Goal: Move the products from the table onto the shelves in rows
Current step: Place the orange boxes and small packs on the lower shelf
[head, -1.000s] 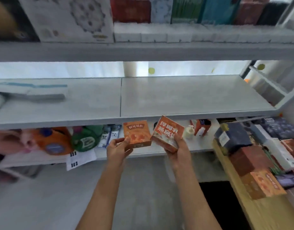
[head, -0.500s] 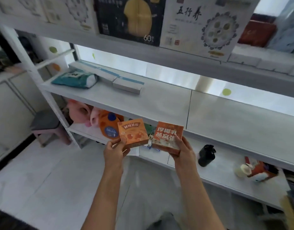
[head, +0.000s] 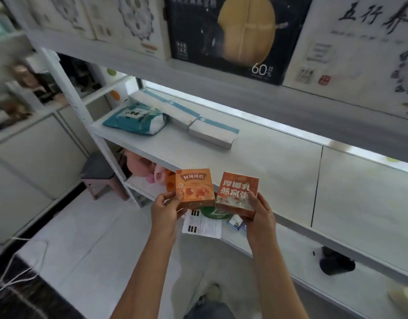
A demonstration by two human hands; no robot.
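Note:
My left hand [head: 165,209] grips a small orange box [head: 195,188] by its lower left corner. My right hand [head: 259,214] grips a darker orange-red box [head: 236,192] with white Chinese lettering by its lower right side. Both boxes are held side by side, faces towards me, just in front of the white middle shelf [head: 256,157]. That shelf's left end holds a teal packet [head: 136,118] and two long white boxes with blue stripes [head: 198,125].
Large flat gift boxes [head: 233,35] stand in a row on the top shelf. The lower shelf [head: 279,245] carries papers, a green item, a small blue box and a black bottle [head: 336,263]. A pink stool [head: 99,176] and white cable [head: 21,259] are on the floor at left.
My view has swung left along the shelving, away from the wooden table, and moved closer to the shelf's left end. Both hands keep the same hold on their boxes.

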